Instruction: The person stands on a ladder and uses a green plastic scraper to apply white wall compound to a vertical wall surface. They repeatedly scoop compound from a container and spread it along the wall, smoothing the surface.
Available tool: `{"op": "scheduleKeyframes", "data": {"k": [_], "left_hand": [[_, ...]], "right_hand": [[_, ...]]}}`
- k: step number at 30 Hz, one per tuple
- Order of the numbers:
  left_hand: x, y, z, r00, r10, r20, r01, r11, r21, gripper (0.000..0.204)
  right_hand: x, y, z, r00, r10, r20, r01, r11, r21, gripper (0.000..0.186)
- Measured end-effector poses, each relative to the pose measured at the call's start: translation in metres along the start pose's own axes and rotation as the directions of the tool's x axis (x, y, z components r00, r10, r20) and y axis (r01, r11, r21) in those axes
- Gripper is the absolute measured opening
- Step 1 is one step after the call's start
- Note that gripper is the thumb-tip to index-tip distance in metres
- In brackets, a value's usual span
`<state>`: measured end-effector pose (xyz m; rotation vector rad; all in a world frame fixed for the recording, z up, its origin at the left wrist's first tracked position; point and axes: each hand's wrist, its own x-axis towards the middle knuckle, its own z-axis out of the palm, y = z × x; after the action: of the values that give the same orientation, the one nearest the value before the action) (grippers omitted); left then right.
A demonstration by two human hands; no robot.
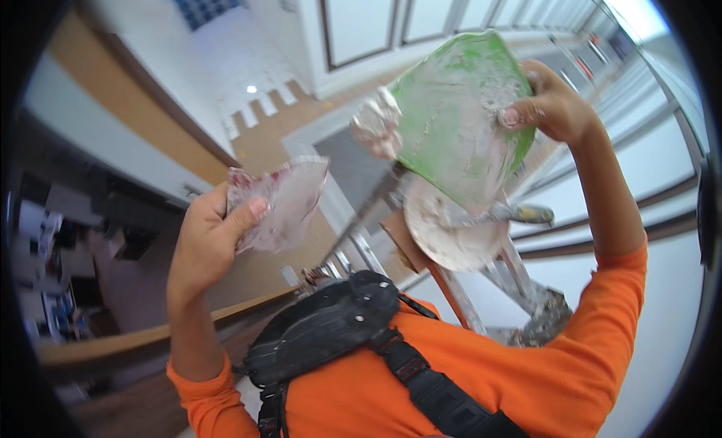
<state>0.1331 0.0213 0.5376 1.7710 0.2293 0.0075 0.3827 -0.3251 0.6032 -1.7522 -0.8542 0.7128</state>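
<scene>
My left hand grips a thin, jagged-edged scraper, red under a smeared white coat. Thumb on top and fingers behind, my right hand holds a green flexible plastic sheet streaked with white paste. At the sheet's left edge sits a thick lump of white putty. The scraper is to the left of the sheet, apart from it. Below the sheet is a round container of white paste, partly hidden by it. A putty knife with a grey and yellow handle lies across the container.
Paste-spattered metal ladder parts stand beneath the container. A black pouch hangs at my front. To the left runs a wall with an orange-brown band; white panels with dark frames line the far side, above the floor far below.
</scene>
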Motion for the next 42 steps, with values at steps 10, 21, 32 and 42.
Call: {"op": "scheduleKeyframes", "data": {"k": [10,21,32,42], "left_hand": [[-0.132,-0.037,-0.054,0.775,0.058,-0.629,-0.59,0.425,-0.687,0.042],[-0.272,-0.048,-0.014,0.405,-0.039,-0.913,-0.858,0.329,-0.395,0.035],[-0.349,-0.066,0.056,-0.106,-0.04,-0.994,-0.949,0.303,0.089,0.034],[-0.347,-0.034,0.077,-0.327,-0.058,-0.943,-0.825,0.504,0.255,0.038]], "right_hand": [[0.141,-0.104,0.202,0.165,-0.909,0.383,0.904,-0.016,-0.427,0.038],[0.176,-0.134,0.357,-0.442,-0.725,0.528,0.837,-0.545,-0.047,0.052],[0.163,-0.134,0.453,0.414,-0.747,0.52,0.73,0.614,0.301,0.025],[0.063,-0.096,0.53,0.298,-0.879,0.372,0.599,0.476,0.644,0.02]]}}
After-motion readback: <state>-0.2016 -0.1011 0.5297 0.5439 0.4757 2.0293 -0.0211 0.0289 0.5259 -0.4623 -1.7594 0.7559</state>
